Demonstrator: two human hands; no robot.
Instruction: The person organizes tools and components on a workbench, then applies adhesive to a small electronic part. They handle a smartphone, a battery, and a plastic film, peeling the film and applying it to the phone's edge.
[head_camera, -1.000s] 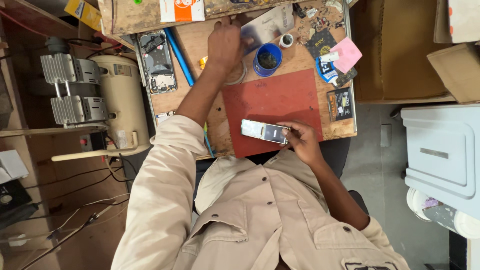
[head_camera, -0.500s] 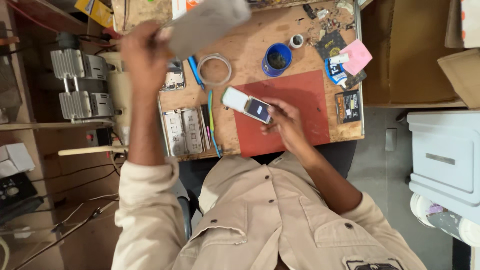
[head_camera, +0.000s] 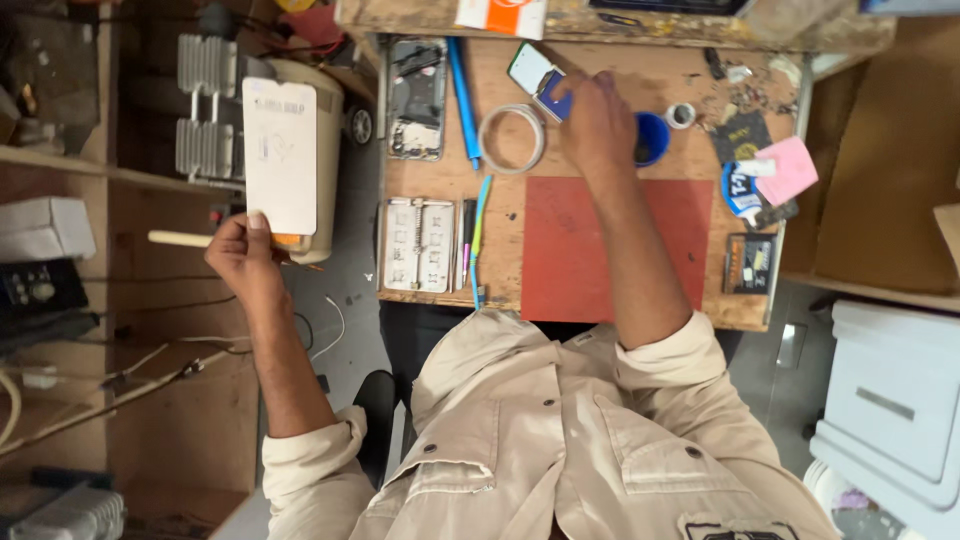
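Phone (head_camera: 541, 80) sits at the bench's (head_camera: 640, 300) far edge, your right hand (head_camera: 597, 120) clamped on it, left hand (head_camera: 243, 255) gripping a white card (head_camera: 280, 155) off-bench; next, probably free the phone gently.

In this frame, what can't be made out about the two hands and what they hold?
- Head view: the right hand covers much of the phone, so how the fingers grip it is hidden.
- The blue cup is partly behind that hand; its contents are hidden.
- The left hand holds a white card by one end; its faint markings are too small to tell.
- The card hides part of the cream canister.
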